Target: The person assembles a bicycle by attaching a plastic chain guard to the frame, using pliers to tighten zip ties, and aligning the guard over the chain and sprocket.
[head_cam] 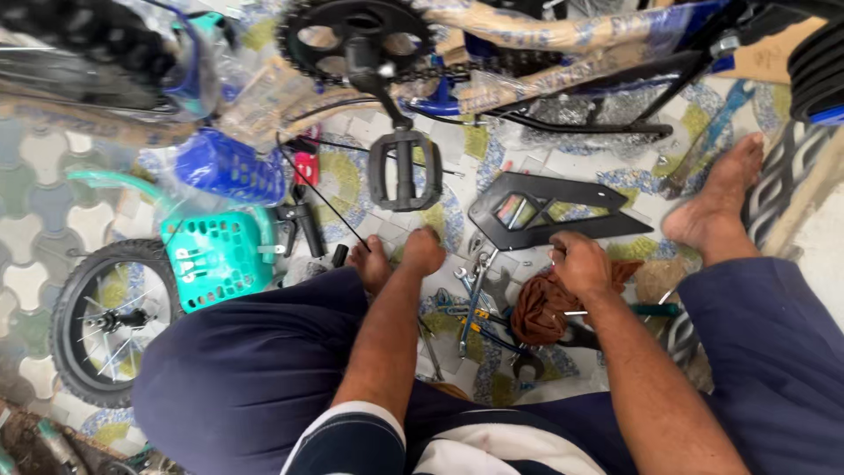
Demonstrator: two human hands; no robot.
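Observation:
My left hand (424, 250) reaches down to the tiled floor just below a black pedal (403, 171), its fingers curled under and hidden. The pedal hangs on a crank from a black chainring (356, 35) of a plastic-wrapped bicycle. My right hand (578, 264) is closed in a fist over a brown rag (545, 308), with a small silvery part showing at its fingers. A black chain guard (545, 211) lies flat just beyond that hand. Wrenches and pliers (475, 303) lie between my two hands.
A teal basket (218, 255) and a small spoked wheel (110, 321) lie at the left, with a blue wrapped part (224, 163) above them. My bare feet (716, 198) rest on the patterned tiles. A black tyre (818, 62) stands at the top right.

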